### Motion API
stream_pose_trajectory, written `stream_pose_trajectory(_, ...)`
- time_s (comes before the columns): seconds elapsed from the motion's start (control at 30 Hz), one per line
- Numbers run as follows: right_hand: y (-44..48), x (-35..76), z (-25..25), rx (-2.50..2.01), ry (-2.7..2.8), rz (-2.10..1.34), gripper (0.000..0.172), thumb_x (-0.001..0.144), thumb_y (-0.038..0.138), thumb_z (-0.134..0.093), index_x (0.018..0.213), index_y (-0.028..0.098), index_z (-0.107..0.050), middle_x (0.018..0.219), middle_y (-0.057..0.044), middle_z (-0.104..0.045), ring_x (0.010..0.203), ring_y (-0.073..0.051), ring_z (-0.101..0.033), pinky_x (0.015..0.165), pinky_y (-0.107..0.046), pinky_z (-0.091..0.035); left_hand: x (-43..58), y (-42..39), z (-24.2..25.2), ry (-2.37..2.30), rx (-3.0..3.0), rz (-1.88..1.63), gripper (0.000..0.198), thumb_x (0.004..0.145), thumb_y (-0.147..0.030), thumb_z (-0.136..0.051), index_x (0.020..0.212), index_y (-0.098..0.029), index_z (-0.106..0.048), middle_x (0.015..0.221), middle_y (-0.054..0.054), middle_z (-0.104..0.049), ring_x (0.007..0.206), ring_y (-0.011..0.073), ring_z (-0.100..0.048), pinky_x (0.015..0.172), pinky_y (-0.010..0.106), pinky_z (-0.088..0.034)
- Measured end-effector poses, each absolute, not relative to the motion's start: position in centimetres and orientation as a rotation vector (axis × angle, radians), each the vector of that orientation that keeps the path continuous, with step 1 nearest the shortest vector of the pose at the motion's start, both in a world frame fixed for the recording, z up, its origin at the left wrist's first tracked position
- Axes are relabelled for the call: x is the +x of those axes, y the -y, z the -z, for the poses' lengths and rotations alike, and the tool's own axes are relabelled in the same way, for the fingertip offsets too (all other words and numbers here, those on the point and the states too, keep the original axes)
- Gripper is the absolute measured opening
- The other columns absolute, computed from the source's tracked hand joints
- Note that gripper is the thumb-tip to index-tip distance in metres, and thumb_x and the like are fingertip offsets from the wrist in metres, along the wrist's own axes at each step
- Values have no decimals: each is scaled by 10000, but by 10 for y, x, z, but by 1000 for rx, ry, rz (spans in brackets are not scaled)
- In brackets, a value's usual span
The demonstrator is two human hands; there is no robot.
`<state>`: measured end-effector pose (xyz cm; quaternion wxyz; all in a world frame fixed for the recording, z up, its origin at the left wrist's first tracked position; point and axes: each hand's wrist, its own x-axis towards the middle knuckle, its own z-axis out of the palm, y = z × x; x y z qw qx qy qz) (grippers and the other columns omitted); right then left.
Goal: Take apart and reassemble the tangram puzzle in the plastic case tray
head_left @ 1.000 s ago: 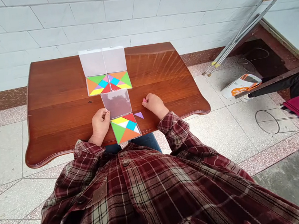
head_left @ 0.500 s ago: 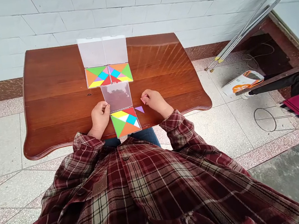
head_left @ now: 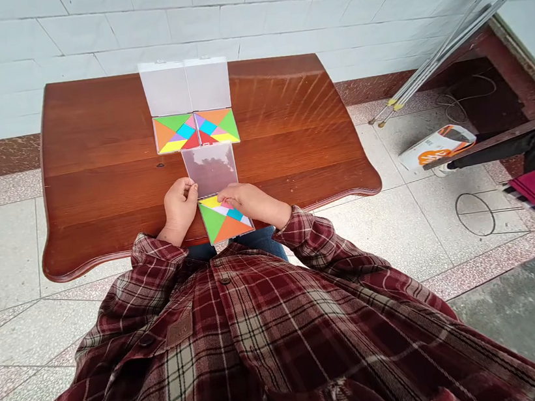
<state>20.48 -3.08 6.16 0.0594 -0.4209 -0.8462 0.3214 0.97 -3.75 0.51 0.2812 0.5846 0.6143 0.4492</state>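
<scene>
A polished reddish-brown wooden counter (head_left: 93, 151) fills the middle of the view, and the person's plaid flannel shirt (head_left: 246, 335) leans in at its near edge, both forearms angled inward. On the counter, two open plastic cases lie in a line running away from the person. The far one has white lids (head_left: 185, 86) above two filled tangram panels (head_left: 196, 130). The near one has a clear lid (head_left: 210, 170) joined to a tangram tray (head_left: 225, 222) at the counter's near edge. The left hand (head_left: 179, 207) sits curled, its fingertips against the clear lid's left edge; any grip there cannot be told. The right hand (head_left: 250, 201) reaches across, its fingertips (head_left: 231, 200) over the tray's upper part, touching or just beside a small pink piece (head_left: 220, 202); whether they pinch it is unclear.
</scene>
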Motion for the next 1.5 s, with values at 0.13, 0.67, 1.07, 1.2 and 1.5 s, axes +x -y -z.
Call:
stream_pose_trajectory(0.13,25,195,-74,-1318,2791,-901,300,894,140,-448,1163,161,-577,987,-47,-675,813,-156,-572,652,-246,-322,10,37,-4,-1649,1570,-1211,86,799,-267,-533,757,-192,-535,687,-17,-570,628,111,-518,627,249,-408)
stream_pose_trajectory(0.67,19,179,-64,-1077,3043,-548,249,945,112,-441,1117,154,-616,1020,-71,-692,884,-174,-604,673,-270,-320,10,37,-4,-1635,1572,-1200,90,806,-271,-528,758,-195,-531,693,-16,-570,630,112,-517,628,251,-412)
stream_pose_trajectory(1.07,6,190,-66,-1045,3019,-633,279,886,78,-422,991,158,-667,861,-33,-682,731,-144,-505,639,-269,-247,10,37,-5,-1654,1577,-1183,73,803,-251,-527,754,-198,-526,671,-21,-566,615,110,-511,617,248,-404)
stream_pose_trajectory(1.2,9,181,-70,-995,3130,-601,241,899,95,-439,931,146,-673,839,-53,-678,709,-145,-504,614,-286,-206,10,37,-4,-1655,1572,-1184,78,803,-253,-530,748,-199,-524,671,-22,-563,618,111,-509,624,251,-406)
stream_pose_trajectory(1.5,9,185,-68,-1014,3032,-551,296,946,112,-377,1043,151,-653,919,-51,-684,726,-142,-521,598,-281,-217,11,38,-5,-1649,1562,-1181,79,801,-259,-525,749,-200,-522,690,-19,-573,631,111,-517,633,250,-416)
